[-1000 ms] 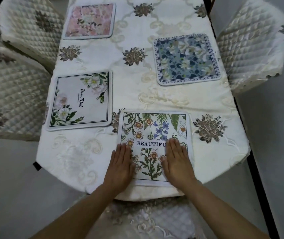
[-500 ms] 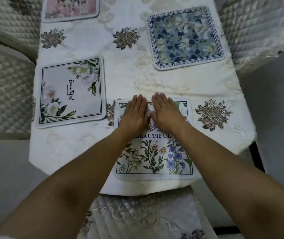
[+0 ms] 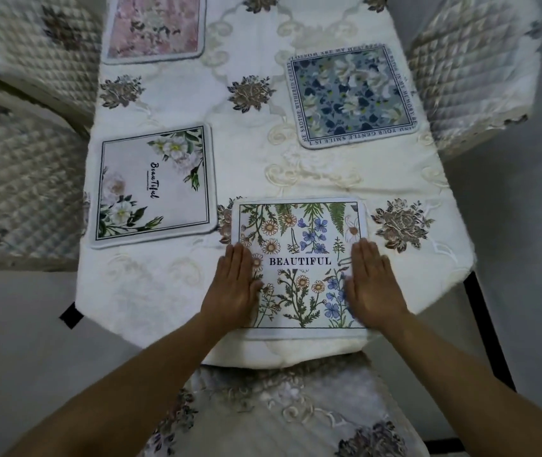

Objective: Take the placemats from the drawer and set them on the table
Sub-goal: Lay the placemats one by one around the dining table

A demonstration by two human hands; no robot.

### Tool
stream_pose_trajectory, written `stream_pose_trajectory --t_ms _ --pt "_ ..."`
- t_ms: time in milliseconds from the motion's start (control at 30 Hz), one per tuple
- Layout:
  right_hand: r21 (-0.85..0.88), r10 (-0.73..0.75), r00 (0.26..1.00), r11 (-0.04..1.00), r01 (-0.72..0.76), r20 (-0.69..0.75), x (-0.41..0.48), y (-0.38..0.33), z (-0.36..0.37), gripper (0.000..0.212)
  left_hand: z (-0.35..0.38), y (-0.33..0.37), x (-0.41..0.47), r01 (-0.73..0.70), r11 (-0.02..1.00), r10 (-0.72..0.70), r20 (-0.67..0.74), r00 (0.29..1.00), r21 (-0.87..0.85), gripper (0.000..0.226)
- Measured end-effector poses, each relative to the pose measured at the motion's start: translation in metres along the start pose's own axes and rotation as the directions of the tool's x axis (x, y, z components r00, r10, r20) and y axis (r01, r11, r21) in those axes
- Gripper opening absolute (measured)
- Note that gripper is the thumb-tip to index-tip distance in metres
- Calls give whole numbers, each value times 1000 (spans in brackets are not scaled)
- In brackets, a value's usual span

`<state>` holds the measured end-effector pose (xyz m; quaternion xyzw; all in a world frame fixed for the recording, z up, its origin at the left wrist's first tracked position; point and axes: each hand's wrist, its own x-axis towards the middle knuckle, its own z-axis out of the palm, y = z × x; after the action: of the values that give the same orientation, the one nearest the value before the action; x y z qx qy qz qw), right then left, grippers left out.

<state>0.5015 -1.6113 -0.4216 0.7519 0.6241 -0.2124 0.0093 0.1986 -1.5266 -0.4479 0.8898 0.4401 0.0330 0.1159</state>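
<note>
At the near end of the table (image 3: 170,291), my left hand (image 3: 235,285) and right hand (image 3: 373,285) lie flat, palms down, fingers straight and close together, holding nothing; each presses on the wildflower placemat (image 3: 299,258) printed BEAUTIFUL. The left hand covers the mat's left border and the right hand its right border, with the word showing between them. The mat lies directly under and between both hands, its long axis running left to right, parallel to the table's near edge; its near border sits just beside that edge. Neither hand is nearer than the other; both reach it equally. Any further squaring, I judge, turns on that left-right axis and would need both palms to slide together. Three other mats are already laid: a white-rose placemat (image 3: 154,186) to the left and slightly farther, just beside the wildflower one; a blue placemat (image 3: 352,94) far right; and a pink placemat (image 3: 156,26) far left, partly cut off by the frame. By my reading, the setting is close to done. A quilted chair (image 3: 15,179) stands at the left; the drawer is not in view.
</note>
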Motion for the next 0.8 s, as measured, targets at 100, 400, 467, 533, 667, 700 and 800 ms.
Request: stream_pose_trajectory --t_ms 100,400,467,533,667,700,800 --pt "19 47 999 999 -47 20 -71 -5 23 66 -4 16 -49 -3 999 5 48 999 -37 65" --pt "-127 179 961 980 -154 209 -112 -38 -1 73 -37 27 -69 28 998 -47 339 940 60 73" --pt "-173 196 948 972 -156 250 -111 -47 -20 62 -63 35 -68 53 995 -79 332 940 87 73" --pt "-152 178 968 977 -152 179 -104 -57 -41 43 -87 39 -65 89 994 -105 271 957 70 63" --pt "-94 70 996 994 -64 62 -95 -92 -93 14 -143 39 -67 147 989 -145 68 987 -29 40" --pt "-85 30 999 996 -27 27 -93 -103 -105 14 -155 39 -70 166 985 -165 14 986 -42 36" --pt "-79 -125 990 990 120 -62 -92 -145 -134 14 -189 34 -89 221 975 -224 -112 968 -36 25"
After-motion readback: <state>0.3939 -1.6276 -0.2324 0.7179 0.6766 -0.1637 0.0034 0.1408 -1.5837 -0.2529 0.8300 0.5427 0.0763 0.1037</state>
